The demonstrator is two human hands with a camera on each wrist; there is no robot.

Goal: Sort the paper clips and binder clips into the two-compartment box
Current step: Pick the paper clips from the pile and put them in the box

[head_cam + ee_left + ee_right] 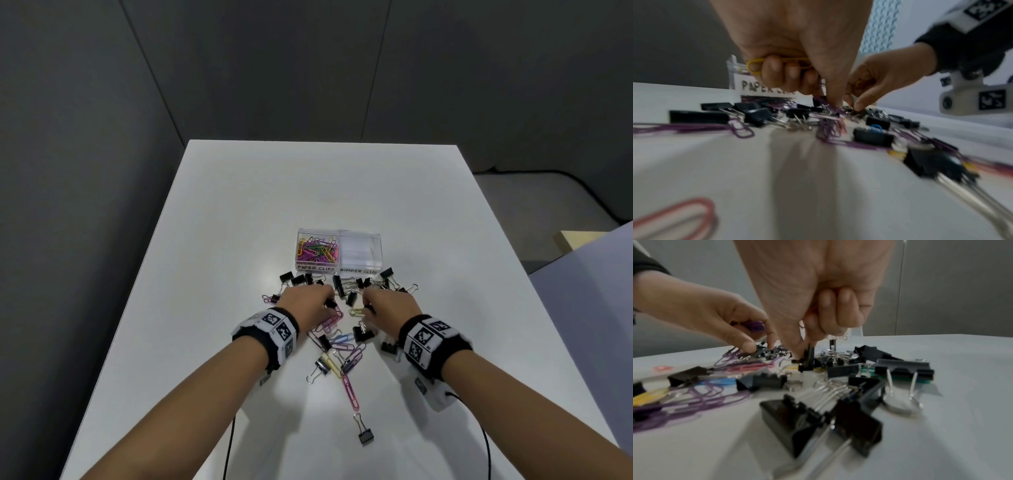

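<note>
Already the left hand (797, 53) curls round a yellow wire paper clip (756, 65), fingertips reaching among the near clips. Rightward, the right hand (813, 293) pinches a black steel binder clip (807, 360); light, stiff, best gripped by its body. Beyond stands the clear two-compartment plastic box (338, 251).

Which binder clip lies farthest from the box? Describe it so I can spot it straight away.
Start at the clear box mid-table and go past the heap of clips toward the near edge. The lone binder clip lies there by itself, just beyond a pink paper clip, touching nothing, its wire handle pointing back at the heap.
</note>
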